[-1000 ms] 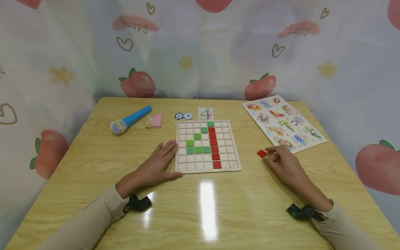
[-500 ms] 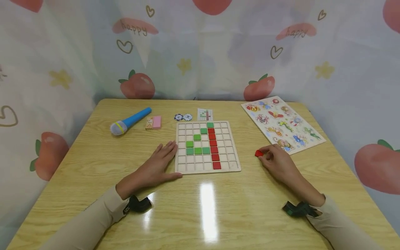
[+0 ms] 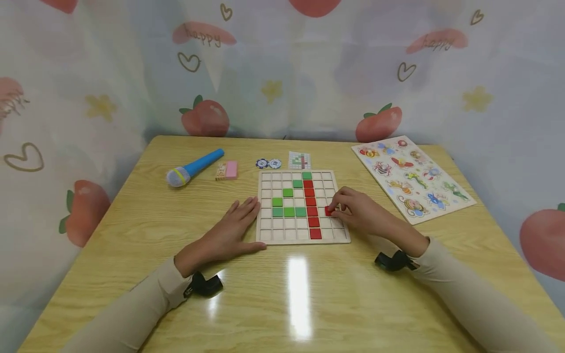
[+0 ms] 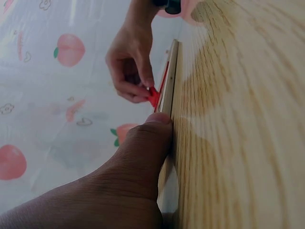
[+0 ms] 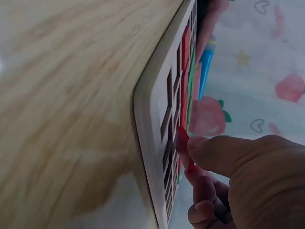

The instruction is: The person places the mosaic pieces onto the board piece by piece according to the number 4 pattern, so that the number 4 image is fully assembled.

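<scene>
Right hand (image 3: 359,213) pinches small red square tile (image 3: 328,211) over pale wooden grid board (image 3: 302,239); left hand (image 3: 229,230) lies flat, fingers spread, against board's left edge.

Glossy wood-grain table (image 3: 309,294); pale matt wooden grid board (image 3: 260,206); smooth painted red tile (image 3: 328,211).
</scene>
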A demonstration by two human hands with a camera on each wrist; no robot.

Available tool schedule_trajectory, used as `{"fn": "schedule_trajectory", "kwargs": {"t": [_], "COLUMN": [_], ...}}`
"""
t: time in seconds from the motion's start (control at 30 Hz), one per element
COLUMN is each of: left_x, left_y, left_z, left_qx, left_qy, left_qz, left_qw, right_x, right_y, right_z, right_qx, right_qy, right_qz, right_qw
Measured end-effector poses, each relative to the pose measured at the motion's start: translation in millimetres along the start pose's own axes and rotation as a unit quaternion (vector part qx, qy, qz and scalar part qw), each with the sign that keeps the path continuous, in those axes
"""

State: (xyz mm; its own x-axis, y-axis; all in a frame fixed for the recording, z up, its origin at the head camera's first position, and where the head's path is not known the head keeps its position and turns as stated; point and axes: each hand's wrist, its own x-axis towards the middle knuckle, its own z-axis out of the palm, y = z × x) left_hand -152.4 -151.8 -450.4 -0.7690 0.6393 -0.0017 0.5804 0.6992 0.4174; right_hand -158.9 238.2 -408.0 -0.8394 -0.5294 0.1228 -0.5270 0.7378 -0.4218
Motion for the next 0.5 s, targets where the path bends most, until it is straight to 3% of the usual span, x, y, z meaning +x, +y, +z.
{"fn": "schedule_trajectory", "kwargs": {"t": [0.27, 0.5], "left_x": [1.9, 1.6], "left_y": [3.8, 0.7], "left_z": [0.5, -0.3], "left_qx": [0.003, 0.006], "left_qy": [-0.004, -0.002], "left_qz": [0.003, -0.003], "left_qw": [1.0, 1.0], "right_x": [7.3, 13.3], "right_y": [-1.8, -1.9], "right_z": [8.7, 12.0], "right_qx": [0.02, 0.005], "right_qy": [-0.005, -0.017], "right_qz": [-0.03, -0.054], "right_qw": [0.999, 0.998]}}
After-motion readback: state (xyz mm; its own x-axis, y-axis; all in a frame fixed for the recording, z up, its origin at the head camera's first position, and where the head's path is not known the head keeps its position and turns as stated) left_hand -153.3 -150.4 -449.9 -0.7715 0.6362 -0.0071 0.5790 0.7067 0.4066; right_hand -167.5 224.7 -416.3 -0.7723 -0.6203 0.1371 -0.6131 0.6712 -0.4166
